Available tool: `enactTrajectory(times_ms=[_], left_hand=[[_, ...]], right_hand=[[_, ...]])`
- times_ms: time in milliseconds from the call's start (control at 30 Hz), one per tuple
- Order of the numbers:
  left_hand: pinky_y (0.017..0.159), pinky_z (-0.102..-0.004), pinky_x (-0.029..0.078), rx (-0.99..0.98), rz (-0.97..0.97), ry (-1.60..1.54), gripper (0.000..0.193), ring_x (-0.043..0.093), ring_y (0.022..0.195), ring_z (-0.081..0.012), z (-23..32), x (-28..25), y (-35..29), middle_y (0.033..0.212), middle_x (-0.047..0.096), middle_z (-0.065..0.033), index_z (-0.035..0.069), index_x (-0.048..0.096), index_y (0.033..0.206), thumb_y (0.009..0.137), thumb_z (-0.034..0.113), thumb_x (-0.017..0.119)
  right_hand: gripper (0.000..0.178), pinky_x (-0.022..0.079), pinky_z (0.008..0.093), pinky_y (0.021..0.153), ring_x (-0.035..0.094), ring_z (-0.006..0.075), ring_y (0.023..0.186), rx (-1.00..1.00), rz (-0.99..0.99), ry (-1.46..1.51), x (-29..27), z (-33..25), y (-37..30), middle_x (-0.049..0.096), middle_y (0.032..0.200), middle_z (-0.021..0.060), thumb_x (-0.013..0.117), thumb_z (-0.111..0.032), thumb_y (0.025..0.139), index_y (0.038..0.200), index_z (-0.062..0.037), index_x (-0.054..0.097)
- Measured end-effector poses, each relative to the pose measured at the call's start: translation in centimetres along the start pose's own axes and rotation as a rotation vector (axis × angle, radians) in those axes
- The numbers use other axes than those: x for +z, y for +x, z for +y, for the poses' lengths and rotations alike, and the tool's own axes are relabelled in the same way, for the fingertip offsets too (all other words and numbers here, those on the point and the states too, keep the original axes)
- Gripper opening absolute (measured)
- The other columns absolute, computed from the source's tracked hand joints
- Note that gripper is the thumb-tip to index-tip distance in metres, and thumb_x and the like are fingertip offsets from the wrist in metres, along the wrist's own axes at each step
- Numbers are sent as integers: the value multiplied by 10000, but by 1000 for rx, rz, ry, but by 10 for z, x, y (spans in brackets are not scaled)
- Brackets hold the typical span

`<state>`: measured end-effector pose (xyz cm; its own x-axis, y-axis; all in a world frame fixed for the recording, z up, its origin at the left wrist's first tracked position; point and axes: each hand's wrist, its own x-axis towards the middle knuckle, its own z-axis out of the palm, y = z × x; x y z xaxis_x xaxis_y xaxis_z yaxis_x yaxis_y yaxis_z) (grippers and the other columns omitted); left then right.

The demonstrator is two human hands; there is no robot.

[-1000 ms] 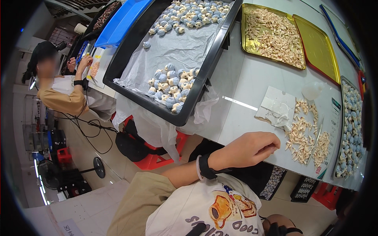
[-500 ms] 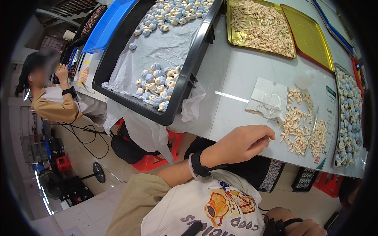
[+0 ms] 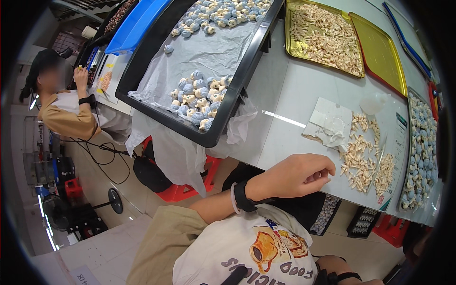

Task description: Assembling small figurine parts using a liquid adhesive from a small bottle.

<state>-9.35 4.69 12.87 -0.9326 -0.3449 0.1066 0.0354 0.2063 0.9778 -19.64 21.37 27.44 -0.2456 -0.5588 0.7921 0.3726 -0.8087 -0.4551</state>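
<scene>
Pieces (image 3: 358,158) on table (image 3: 280,141), stool (image 3: 392,232) perhaps beneath

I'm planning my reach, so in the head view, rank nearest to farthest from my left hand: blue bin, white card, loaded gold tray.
1. White card, just beyond your left hand.
2. Loaded gold tray, farther up the table.
3. Blue bin, far upper left.

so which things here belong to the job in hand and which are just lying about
Likely in use:
- small pointed cream pieces, nearest the bare left hand
- white cardboard square beside them
- shiny gold rectangular tray of similar pieces
- rounded blue-and-cream pieces in the black plastic tray

Likely lying about:
- black floor fan
- red plastic stool
</scene>
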Motion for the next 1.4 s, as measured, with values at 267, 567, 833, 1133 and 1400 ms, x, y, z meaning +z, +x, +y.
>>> enactTrajectory(times_ms=[267,567,833,1133,1400], left_hand=[[593,-259,483,-11,21,27,152,578,620,-137,-3,-3,-6,811,608,-61,47,601,1002,862,103,591],[619,-300,466,95,-45,91,171,554,638,-192,-6,-4,-1,805,597,-68,55,591,947,780,26,563],[613,-308,464,118,-37,100,175,550,641,-191,-6,-4,-2,795,593,-64,53,585,932,762,19,555],[611,-329,441,208,42,92,137,539,640,-214,-12,5,2,760,575,-59,62,582,898,772,11,574],[608,-330,446,156,42,137,148,538,629,-212,-9,2,-1,768,578,-60,62,587,908,773,3,570]], right_hand=[[202,419,310,435,574,236,509,184,8,56,0,-5,0,588,642,140,494,-77,880,707,-2,567],[198,400,307,405,561,233,491,410,51,-35,7,-6,4,580,637,151,518,-84,874,718,25,572],[247,373,291,395,535,220,470,319,28,112,3,13,-6,568,636,148,514,-95,903,693,26,560],[195,440,302,470,597,247,534,707,-211,-303,-19,4,-34,629,691,140,731,-176,778,794,-8,635],[187,472,344,670,626,280,755,1179,-156,-790,-3,-30,-71,659,859,130,735,-137,773,891,-13,660]])
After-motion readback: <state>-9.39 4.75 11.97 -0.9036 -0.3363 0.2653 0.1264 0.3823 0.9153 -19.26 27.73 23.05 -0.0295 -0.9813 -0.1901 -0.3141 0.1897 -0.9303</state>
